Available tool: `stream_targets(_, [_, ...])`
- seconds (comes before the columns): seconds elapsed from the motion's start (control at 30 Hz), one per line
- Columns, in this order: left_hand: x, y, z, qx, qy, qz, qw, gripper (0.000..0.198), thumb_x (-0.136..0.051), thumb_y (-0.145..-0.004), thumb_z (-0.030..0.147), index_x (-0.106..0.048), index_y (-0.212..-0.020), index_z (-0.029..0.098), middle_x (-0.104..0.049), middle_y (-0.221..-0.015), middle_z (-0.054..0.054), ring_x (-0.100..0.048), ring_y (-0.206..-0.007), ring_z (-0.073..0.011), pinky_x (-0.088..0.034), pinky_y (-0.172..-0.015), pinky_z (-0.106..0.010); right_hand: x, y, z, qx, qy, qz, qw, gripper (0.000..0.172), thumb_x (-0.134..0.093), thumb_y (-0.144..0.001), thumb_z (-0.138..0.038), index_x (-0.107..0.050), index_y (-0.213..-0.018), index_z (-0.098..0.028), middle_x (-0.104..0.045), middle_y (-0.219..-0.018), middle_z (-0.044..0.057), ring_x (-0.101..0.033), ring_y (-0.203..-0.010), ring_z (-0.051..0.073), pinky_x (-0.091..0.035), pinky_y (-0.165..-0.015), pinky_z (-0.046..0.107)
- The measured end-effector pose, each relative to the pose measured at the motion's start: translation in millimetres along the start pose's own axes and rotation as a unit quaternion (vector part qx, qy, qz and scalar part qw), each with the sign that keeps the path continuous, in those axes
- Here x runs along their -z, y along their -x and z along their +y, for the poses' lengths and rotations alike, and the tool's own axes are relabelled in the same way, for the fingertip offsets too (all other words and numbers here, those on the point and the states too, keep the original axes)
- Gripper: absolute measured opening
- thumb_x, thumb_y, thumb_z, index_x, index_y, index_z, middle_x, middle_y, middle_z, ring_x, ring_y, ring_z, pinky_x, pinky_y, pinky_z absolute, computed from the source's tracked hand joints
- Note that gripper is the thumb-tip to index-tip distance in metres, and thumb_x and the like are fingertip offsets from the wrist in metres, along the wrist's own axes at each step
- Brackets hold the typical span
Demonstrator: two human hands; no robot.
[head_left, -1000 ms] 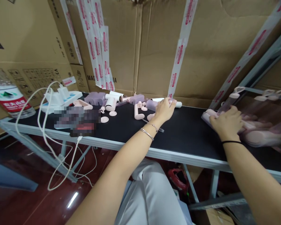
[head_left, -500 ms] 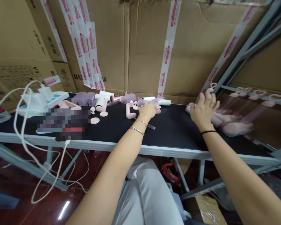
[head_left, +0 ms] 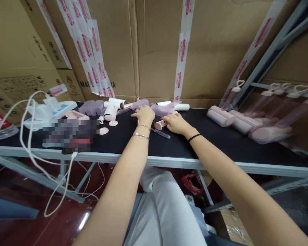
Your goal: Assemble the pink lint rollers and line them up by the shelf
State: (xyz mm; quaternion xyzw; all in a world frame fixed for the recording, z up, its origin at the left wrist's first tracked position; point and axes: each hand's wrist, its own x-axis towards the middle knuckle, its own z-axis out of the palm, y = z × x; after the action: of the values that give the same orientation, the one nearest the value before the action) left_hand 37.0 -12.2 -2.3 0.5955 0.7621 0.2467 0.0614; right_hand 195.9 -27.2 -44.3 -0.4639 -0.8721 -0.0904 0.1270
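My left hand [head_left: 144,114] rests on the black table [head_left: 210,143] among pink and purple plastic parts, fingers curled over a piece I cannot make out. Just to its right lies my right hand [head_left: 176,123], fingers closed around a small pink cylinder piece [head_left: 159,124]. A clear thin tube [head_left: 161,133] lies on the table just in front of both hands. White rolls [head_left: 110,110] and purple covers [head_left: 91,107] sit behind and to the left.
Finished pink rollers [head_left: 229,119] lie in a row at the right end of the table. A white charger block with cables [head_left: 50,108] and a blurred flat object [head_left: 69,133] are at the left. Cardboard boxes [head_left: 154,48] wall the back. A metal shelf frame [head_left: 274,51] stands at right.
My right hand left the pink rollers at the right and came to the middle beside the left hand, closing on a small pink piece. The left hand shifted slightly left.
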Motion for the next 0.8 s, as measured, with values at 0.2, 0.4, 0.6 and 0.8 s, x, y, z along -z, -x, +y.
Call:
stream_targets(0.2, [6.6, -12.7, -21.4, 0.030, 0.016, -0.026, 0.999, 0.064, -0.070, -0.080, 0.029, -0.046, -0.135, 0.009, -0.051, -0.137, -0.030, -0.052, -0.128, -0.0391, -0.046, -0.097, -0.047, 11.4, 9.2, 8.1, -0.134, 0.057, 0.011, 0.989, 0.035, -0.036, -0.089, -0.017, -0.062, -0.112, -0.013, -0.064, -0.120, 0.020, -0.058, -0.110, 0.033, -0.035, -0.094, 0.050])
stream_targets(0.4, [4.4, -29.6, -37.0, 0.027, 0.030, -0.047, 0.998, 0.047, -0.069, -0.081, 0.036, -0.061, -0.120, 0.011, -0.062, -0.127, -0.028, -0.060, -0.121, -0.0344, -0.048, -0.093, -0.041, 19.2, 13.5, 8.3, -0.263, -0.015, 0.039, 0.964, 0.037, -0.041, -0.086, -0.017, -0.051, -0.122, -0.014, -0.066, -0.112, 0.020, -0.065, -0.097, 0.033, -0.047, -0.080, 0.042])
stream_targets(0.6, [3.7, -28.3, -34.1, 0.019, 0.011, -0.047, 0.999, 0.048, -0.063, -0.085, 0.042, -0.062, -0.121, 0.011, -0.059, -0.131, -0.026, -0.059, -0.121, -0.0357, -0.048, -0.093, -0.043, 18.1, 15.3, 18.8, -0.355, -0.113, 0.117, 0.921, 0.033, -0.044, -0.087, -0.022, -0.050, -0.119, -0.014, -0.067, -0.106, 0.022, -0.066, -0.096, 0.035, -0.050, -0.083, 0.047])
stream_targets(0.8, [5.5, -6.2, -8.8, -0.071, -0.077, 0.060, 0.993, 0.044, -0.048, -0.090, 0.026, -0.055, -0.131, 0.009, -0.048, -0.143, -0.023, -0.041, -0.135, -0.0372, -0.037, -0.106, -0.049, 16.7, 16.8, 27.6, -0.437, -0.189, 0.155, 0.866, 0.036, -0.045, -0.091, -0.030, -0.047, -0.122, -0.011, -0.066, -0.112, 0.023, -0.066, -0.102, 0.033, -0.049, -0.088, 0.047])
